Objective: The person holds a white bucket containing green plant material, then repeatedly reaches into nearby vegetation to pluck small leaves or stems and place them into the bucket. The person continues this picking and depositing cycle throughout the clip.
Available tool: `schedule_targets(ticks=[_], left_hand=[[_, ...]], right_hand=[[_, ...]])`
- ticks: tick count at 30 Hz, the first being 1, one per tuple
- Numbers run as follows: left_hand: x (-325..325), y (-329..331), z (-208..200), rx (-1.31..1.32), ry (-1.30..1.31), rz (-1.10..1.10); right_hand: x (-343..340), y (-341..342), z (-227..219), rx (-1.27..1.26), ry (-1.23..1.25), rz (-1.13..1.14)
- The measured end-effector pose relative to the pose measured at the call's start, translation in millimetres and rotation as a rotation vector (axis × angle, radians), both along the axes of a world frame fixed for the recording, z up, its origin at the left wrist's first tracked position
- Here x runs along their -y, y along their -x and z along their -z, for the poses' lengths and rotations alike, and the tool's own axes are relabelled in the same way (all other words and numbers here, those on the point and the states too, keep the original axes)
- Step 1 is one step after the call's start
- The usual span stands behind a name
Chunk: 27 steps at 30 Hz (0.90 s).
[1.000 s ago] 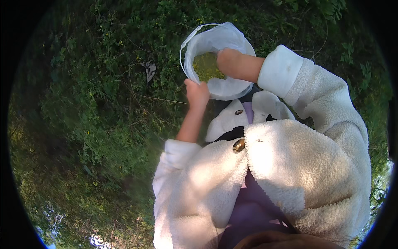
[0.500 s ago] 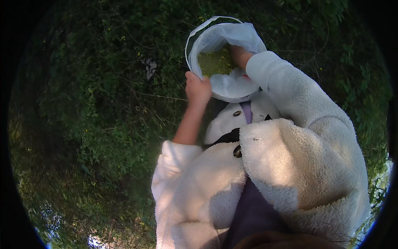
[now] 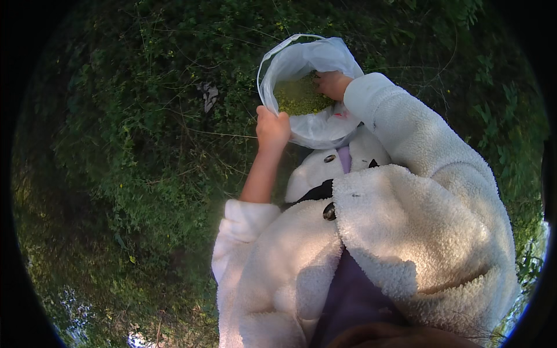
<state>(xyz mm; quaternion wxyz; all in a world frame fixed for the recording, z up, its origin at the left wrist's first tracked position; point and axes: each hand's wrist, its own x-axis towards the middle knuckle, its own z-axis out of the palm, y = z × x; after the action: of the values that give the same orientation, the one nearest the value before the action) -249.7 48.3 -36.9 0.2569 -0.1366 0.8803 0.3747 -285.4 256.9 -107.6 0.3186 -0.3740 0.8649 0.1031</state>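
The bucket is in front of your body, above the greenery, its mouth toward you. It is white and round, with a thin handle lying along its far left side and a crinkled, translucent liner over the rim. Small yellow-green bits cover the bottom. Your left hand is clamped on the near-left rim. Your right hand is inside, apart from the left; its fingertips are partly hidden, so you cannot tell what they hold. Compared with half a second ago, the bucket sits slightly lower and more of your right hand shows.
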Motion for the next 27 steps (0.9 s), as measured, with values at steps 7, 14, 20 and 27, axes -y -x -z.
schedule_targets(ticks=[7, 14, 20, 27], left_hand=[[0.8, -7.4, -8.3, 0.059, -0.035, 0.007], [3.4, -10.6, -20.1, 0.061, -0.078, -0.029], [1.8, -13.0, -18.7, 0.075, -0.131, -0.032], [11.9, -13.6, -7.8, -0.013, -0.090, -0.017]], right_hand=[[17.8, 2.7, -4.5, -0.171, 0.526, 0.089], [19.7, 6.3, 2.6, 0.104, 0.534, 0.631], [54.5, 8.4, 26.9, -0.229, 0.888, 0.765], [33.2, 5.7, 11.3, 0.021, 0.712, 1.018]])
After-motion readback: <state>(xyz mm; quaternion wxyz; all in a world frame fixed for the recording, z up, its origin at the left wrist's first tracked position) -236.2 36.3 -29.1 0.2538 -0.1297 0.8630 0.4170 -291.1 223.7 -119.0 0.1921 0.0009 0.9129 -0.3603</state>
